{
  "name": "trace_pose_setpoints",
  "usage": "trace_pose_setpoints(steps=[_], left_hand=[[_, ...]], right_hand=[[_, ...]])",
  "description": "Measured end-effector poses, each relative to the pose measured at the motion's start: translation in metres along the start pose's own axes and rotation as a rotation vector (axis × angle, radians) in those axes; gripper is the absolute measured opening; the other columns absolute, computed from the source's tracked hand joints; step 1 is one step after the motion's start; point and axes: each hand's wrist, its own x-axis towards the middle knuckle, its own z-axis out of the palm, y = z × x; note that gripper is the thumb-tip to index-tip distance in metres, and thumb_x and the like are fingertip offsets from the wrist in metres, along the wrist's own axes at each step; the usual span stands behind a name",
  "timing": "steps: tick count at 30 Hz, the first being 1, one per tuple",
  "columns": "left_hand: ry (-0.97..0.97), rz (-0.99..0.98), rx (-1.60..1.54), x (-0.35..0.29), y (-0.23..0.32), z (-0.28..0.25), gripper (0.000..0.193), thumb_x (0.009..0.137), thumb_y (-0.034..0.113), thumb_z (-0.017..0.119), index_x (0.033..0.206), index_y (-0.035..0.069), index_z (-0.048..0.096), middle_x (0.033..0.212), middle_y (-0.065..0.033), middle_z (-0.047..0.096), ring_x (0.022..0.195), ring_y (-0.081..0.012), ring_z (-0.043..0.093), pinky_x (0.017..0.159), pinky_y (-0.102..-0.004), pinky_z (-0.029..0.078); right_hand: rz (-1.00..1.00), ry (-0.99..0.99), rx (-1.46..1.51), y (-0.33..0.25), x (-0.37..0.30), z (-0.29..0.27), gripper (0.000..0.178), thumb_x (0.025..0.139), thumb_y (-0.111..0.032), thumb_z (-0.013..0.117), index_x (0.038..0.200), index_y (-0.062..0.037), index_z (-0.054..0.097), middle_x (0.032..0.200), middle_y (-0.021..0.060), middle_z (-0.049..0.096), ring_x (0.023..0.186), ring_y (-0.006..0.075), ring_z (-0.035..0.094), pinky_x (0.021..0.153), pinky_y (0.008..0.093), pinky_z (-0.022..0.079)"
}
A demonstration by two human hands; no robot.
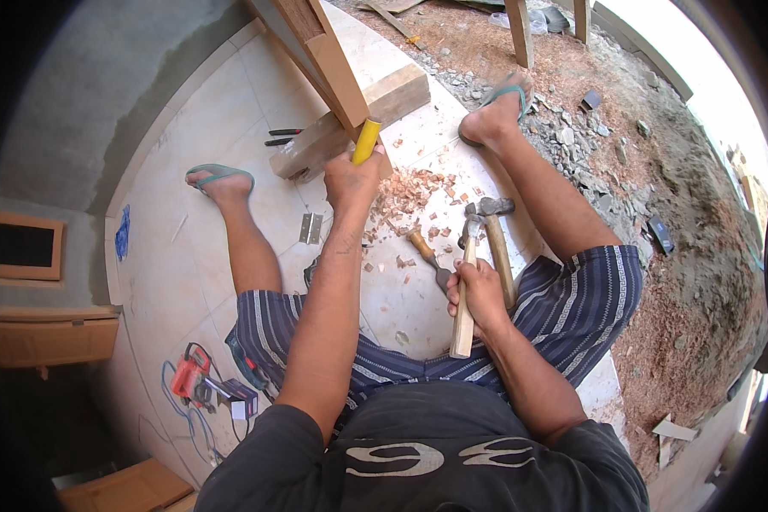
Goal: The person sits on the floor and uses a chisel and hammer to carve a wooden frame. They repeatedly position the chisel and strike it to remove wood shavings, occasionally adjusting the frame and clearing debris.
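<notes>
My left hand (pixel 354 181) is closed around a yellow-handled chisel (pixel 367 142), held upright against the lower end of a long wooden door or frame piece (pixel 337 72). The chisel's blade is hidden by the hand and wood. That piece leans down onto a thick timber block (pixel 392 98). In my right hand (pixel 480 294) is a hammer (pixel 464 320), gripped by its pale wooden handle, its head pointing away from me. Beside it a second hammer (pixel 499 256) lies on the tiles. Just left of my right hand rests a wooden-handled chisel (pixel 423 247).
Wood shavings (pixel 411 196) are scattered between my legs. A metal hinge (pixel 311 228) lies near my left forearm, and dark-handled pliers (pixel 283 136) by the block. A red power tool (pixel 192 371) with a blue cord sits at lower left. Rubble (pixel 572 141) borders the tiles at right.
</notes>
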Motion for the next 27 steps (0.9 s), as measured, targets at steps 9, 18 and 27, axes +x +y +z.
trace_pose_setpoints(steps=[9,18,27], left_hand=[[0.228,-0.062,-0.231,-0.024,0.015,0.038,0.040,0.095,0.041,0.073,0.082,0.003,0.076,0.079,-0.0138,0.076,0.076,-0.0293,0.075,0.075,-0.0410,0.056],[0.239,-0.152,-0.749,-0.021,0.009,0.044,0.021,0.093,0.018,0.076,0.094,-0.003,0.073,0.084,-0.0075,0.074,0.076,-0.0159,0.067,0.078,-0.0313,0.052],[0.026,-0.044,-0.936,-0.037,-0.006,0.013,0.027,0.097,0.019,0.077,0.114,-0.001,0.071,0.094,-0.0041,0.073,0.060,-0.0056,0.048,0.057,-0.0226,0.038]], right_hand=[[0.023,0.033,0.003,0.000,-0.003,0.001,0.020,0.103,-0.018,0.057,0.101,-0.0004,0.048,0.074,0.0078,0.055,0.049,0.0144,0.052,0.037,0.0331,0.047],[-0.022,0.067,0.006,-0.004,0.000,-0.005,0.020,0.104,-0.019,0.059,0.099,-0.0040,0.048,0.076,0.0082,0.057,0.050,0.0143,0.053,0.038,0.0324,0.047],[-0.012,0.035,-0.033,-0.009,-0.006,0.000,0.020,0.102,-0.016,0.057,0.108,0.0010,0.049,0.075,0.0076,0.056,0.050,0.0131,0.053,0.037,0.0314,0.046]])
